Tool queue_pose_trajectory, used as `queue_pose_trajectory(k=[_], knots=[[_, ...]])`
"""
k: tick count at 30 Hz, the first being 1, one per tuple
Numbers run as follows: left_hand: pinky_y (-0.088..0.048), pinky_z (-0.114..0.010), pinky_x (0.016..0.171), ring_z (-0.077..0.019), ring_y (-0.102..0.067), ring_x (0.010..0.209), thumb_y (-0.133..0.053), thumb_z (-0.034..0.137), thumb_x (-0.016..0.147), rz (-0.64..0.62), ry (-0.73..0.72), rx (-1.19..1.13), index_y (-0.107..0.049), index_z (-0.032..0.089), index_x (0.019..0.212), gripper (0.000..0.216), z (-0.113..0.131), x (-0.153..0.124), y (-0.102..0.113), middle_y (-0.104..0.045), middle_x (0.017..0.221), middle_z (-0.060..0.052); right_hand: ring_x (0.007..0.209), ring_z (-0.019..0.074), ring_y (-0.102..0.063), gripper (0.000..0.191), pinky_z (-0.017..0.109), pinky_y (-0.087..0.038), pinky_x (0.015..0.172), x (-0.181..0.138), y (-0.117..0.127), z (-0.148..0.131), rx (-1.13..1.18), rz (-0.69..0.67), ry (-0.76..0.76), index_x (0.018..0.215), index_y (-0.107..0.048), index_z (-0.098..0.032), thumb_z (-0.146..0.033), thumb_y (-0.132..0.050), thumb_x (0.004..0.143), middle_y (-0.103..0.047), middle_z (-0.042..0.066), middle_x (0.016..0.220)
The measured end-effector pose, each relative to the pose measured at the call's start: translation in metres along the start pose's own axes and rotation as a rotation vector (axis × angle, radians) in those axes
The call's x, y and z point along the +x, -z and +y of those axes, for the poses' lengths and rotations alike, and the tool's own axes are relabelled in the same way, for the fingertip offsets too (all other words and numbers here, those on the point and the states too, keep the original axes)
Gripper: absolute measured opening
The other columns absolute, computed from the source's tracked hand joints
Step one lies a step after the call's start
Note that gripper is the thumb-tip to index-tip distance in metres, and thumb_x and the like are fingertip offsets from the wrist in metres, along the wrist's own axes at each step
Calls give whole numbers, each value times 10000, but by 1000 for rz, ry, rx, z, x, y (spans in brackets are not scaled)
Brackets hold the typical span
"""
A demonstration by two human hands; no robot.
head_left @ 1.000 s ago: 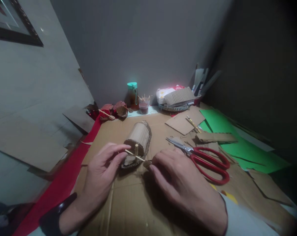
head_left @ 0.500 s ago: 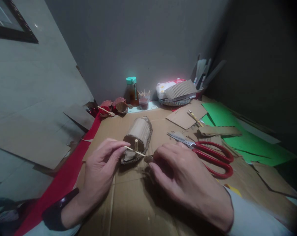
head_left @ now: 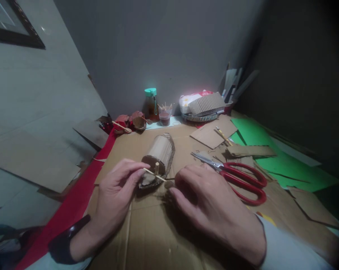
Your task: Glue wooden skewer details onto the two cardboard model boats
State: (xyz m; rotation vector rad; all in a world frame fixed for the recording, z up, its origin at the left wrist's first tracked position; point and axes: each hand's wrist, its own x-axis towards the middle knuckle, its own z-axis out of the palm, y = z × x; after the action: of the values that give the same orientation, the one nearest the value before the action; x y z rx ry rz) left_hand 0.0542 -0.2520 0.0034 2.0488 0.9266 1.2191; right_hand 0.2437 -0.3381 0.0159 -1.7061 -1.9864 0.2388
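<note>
Between thumb and forefinger, my left hand (head_left: 120, 187) pinches one end of a thin wooden stick (head_left: 155, 175). The stick slants down to the right, its far end at a small brown rounded piece (head_left: 169, 184). My right hand (head_left: 211, 206) is closed with its fingertips on that piece; its curled fingers hide part of what they grip. Just behind the stick lies a cardboard model (head_left: 160, 150) with a corrugated half-round body on a pointed cardboard base. A short wooden peg (head_left: 157, 167) stands up at its near end. Red-handled scissors (head_left: 242, 180) lie to the right of my right hand.
Cardboard scraps (head_left: 214, 131) and green paper (head_left: 287, 165) spread over the right side. At the back stand a bottle with a teal lid (head_left: 151, 105), a small cup (head_left: 165, 117) with sticks behind it, and a silvery tray (head_left: 200, 117). Red crafted pieces (head_left: 124, 123) sit back left.
Both hands keep nearly the same place and hold. The stick's right end has shifted very slightly at the brown piece; the view has moved a little.
</note>
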Motion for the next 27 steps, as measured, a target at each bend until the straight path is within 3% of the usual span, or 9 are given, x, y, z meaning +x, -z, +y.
queue_pose_trajectory(k=[13, 20, 27], knots=[[-476, -229, 735, -129, -616, 821, -621, 157, 887, -21, 3, 8, -717, 269, 876, 147, 3, 0, 1, -662, 869, 27, 726, 178, -445, 249, 359, -340, 718, -2, -1, 0, 23, 28, 45, 734, -462, -200, -278, -463, 971, -530, 11, 754], [-472, -227, 715, -132, -615, 800, -615, 152, 888, -15, -25, 10, -716, 230, 859, 131, 3, 1, 0, -663, 841, 9, 824, 208, -473, 97, 362, -373, 728, 4, -2, -1, 124, 158, 66, 889, -545, -190, -277, -562, 928, -553, 40, 873], [-479, -220, 681, -128, -626, 765, -617, 122, 876, -4, -69, -4, -724, 195, 850, 132, 2, 2, -1, -669, 816, 0, 866, 228, -468, 59, 390, -395, 758, 14, -2, -11, 93, 138, 117, 935, -567, -183, -238, -567, 915, -559, 55, 923]])
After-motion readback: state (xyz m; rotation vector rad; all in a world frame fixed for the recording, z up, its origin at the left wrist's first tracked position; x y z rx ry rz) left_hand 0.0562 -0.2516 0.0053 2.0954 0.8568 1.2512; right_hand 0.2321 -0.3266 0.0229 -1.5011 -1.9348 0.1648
